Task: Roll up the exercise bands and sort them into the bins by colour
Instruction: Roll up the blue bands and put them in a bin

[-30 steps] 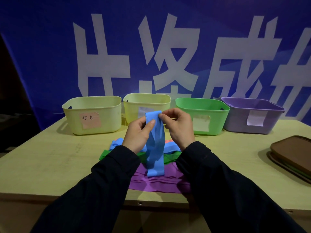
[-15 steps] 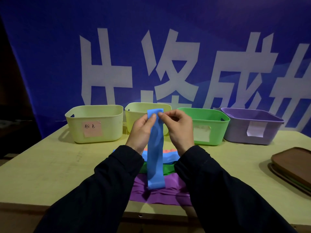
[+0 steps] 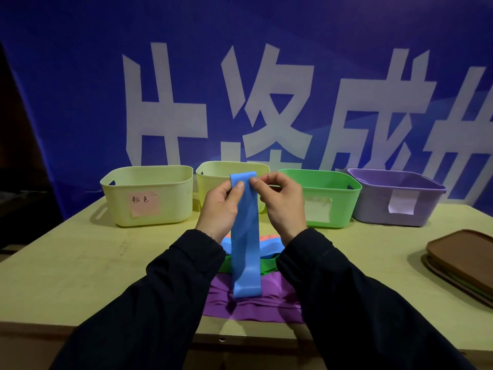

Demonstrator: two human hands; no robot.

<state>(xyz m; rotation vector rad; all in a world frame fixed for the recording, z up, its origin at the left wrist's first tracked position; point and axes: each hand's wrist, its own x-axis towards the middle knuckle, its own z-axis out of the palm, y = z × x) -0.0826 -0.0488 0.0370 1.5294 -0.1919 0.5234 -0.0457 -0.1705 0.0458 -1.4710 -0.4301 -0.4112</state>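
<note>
While four plastic bins line the pale wooden counter [image 3: 66, 268] at twelve o'clock, the left hand [image 3: 219, 209] and right hand [image 3: 283, 206] pinch the top of a flat blue rubber exercise band [image 3: 245, 252], hanging above the purple band [image 3: 253, 308].

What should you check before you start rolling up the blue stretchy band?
1. Both hands hold the top end: ok. The left hand and right hand pinch the blue band at its top edge.
2. Band hangs flat, not twisted: ok, it drops straight.
3. Bottom end is free: cannot tell, it hangs over the purple band and may touch it.
4. Rolling has begun: not ok, no roll is visible yet.
5. A blue bin is ready: cannot tell. I see two yellow bins, a green bin and a purple bin; the second yellow bin has its label hidden.
</note>
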